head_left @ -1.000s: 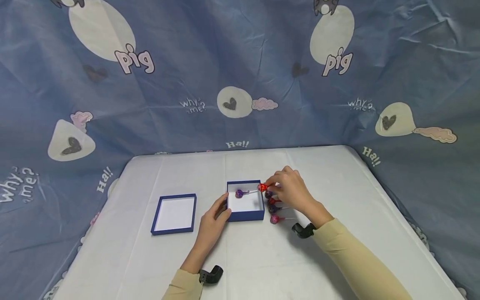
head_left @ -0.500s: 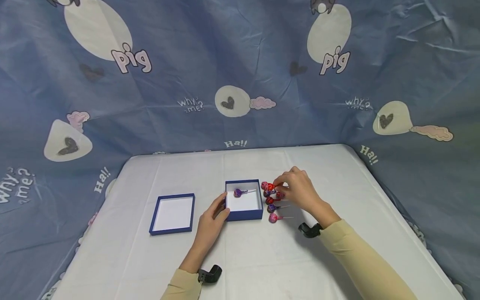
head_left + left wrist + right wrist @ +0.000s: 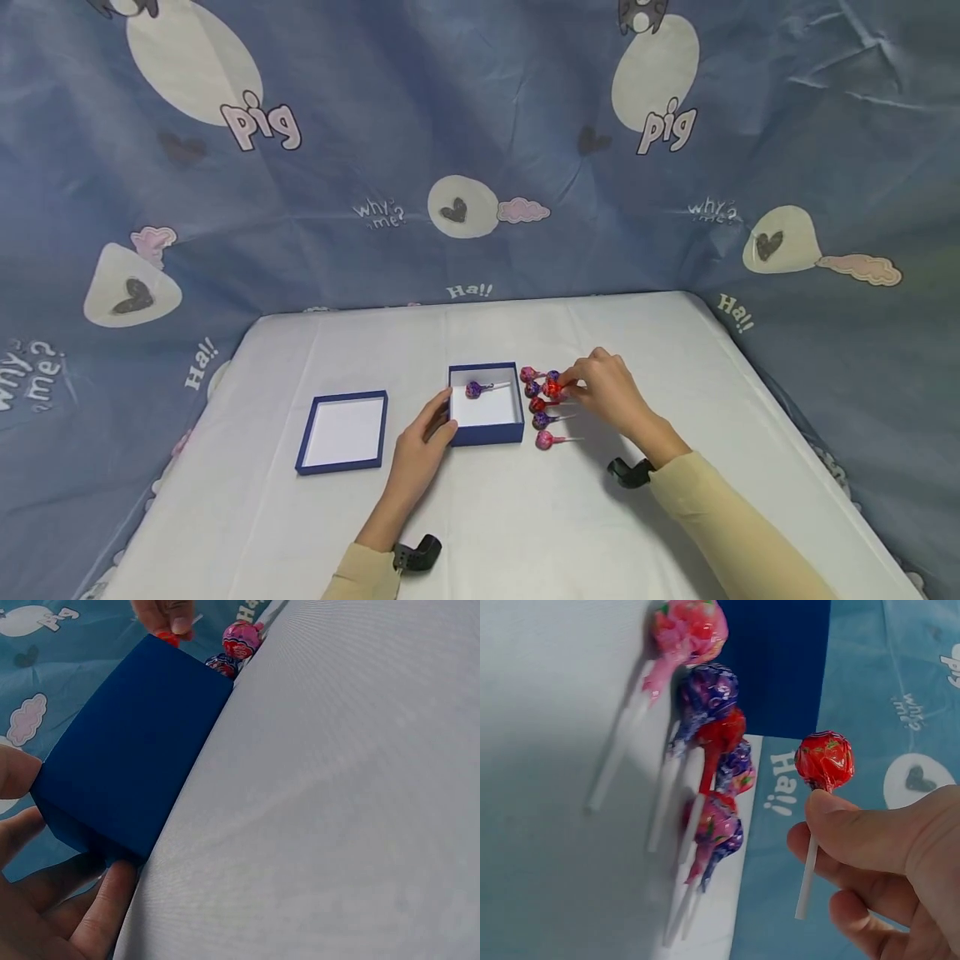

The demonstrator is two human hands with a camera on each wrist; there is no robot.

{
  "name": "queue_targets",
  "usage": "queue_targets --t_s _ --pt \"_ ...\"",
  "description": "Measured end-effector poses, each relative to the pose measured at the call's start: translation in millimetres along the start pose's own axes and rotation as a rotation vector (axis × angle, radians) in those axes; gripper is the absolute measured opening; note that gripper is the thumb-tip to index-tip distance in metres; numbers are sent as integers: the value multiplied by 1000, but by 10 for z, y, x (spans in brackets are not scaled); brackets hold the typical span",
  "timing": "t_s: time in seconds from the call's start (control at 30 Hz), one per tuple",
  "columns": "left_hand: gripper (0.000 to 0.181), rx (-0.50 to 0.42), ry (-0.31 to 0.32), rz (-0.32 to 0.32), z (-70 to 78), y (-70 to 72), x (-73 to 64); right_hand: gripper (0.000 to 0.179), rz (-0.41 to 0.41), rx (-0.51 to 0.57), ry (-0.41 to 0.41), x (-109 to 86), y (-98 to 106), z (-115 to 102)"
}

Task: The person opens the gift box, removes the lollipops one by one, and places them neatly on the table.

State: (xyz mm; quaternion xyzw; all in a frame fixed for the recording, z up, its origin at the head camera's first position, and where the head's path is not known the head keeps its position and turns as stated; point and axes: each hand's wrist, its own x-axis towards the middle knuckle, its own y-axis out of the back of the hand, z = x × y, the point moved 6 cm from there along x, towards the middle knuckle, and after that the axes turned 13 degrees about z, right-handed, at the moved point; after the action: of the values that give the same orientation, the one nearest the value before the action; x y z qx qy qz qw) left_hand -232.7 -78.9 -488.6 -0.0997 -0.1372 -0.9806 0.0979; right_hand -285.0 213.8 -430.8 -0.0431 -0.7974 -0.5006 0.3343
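Observation:
My right hand pinches a red-wrapped lollipop by its white stick, thumb against fingers. It is held above other lollipops, just right of an open blue box. A purple lollipop lies inside that box on the white bottom, stick pointing right. My left hand rests against the box's left side and near front corner with extended fingers; in the left wrist view the fingertips touch the blue wall. Pink, purple and dark red lollipops lie beside the box, partly overlapping further back.
A shallow blue-rimmed lid, white inside up, lies left of the box. The white-covered table ends at a blue printed curtain behind. Each wrist wears a black camera mount.
My right hand has drawn the red lollipop rightward from the box's right rim to above the loose lollipops, uncovering more of them. My left hand stays at the box.

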Motion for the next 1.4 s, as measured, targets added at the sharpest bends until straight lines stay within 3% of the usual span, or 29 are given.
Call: queue_targets --t_s 0.1,0.23,0.73,1.03,1.4 --pt "49 8 12 10 -185 -12 -18 14 -27 -7 2 -97 -47 14" --pt "50 5 16 -6 -251 -24 -48 15 -31 -8 0 -177 -50 21" --pt "50 16 19 -16 -233 -17 12 14 -44 1 -7 -242 -80 109" --pt "49 -9 -17 -6 -203 -27 43 13 -43 -24 1 -282 -108 174" --pt "50 8 -4 -11 -200 -23 43 16 -14 -39 38 -295 -111 174"
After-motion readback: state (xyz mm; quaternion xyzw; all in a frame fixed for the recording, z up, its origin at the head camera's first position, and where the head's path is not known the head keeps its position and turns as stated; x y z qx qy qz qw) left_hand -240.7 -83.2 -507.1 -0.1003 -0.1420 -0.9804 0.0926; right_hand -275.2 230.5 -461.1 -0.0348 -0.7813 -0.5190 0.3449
